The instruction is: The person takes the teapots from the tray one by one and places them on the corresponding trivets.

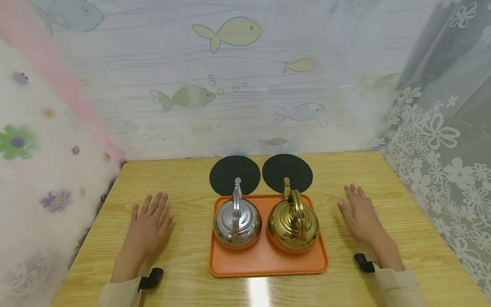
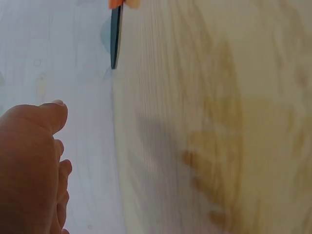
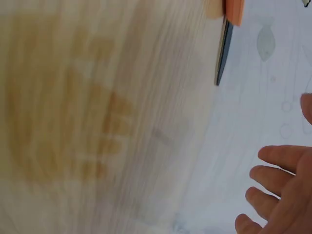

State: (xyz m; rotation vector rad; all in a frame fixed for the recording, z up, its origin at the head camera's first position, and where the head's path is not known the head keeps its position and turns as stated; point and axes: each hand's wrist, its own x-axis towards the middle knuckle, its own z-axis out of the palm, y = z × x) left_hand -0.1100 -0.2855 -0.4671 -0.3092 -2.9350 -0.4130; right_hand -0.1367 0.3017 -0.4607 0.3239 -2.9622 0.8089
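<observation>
Fingers spread, my left hand [image 1: 147, 228] is over the wooden table left of an orange tray [image 1: 268, 266], holding nothing. My right hand [image 1: 360, 215] is palm down on the tray's other side, also with straight fingers and nothing in it. On the tray stand two kettles side by side: a silver kettle [image 1: 222, 226] nearer my left hand and a gold kettle [image 1: 280, 238] nearer my right. Both spouts point away from me, and their handles arch over the lids. The left wrist view has my left hand [image 2: 29, 161] at its edge; my right hand [image 3: 287, 190] shows in the right wrist view.
Two round black mats [image 1: 230, 172] lie side by side behind the tray, the kettle spouts overlapping them in the head view. A curtain with fish [image 1: 239, 32] hangs at the table's far edge. Flowered sheets [image 1: 437, 132] hang along both sides of the table [image 1: 184, 247].
</observation>
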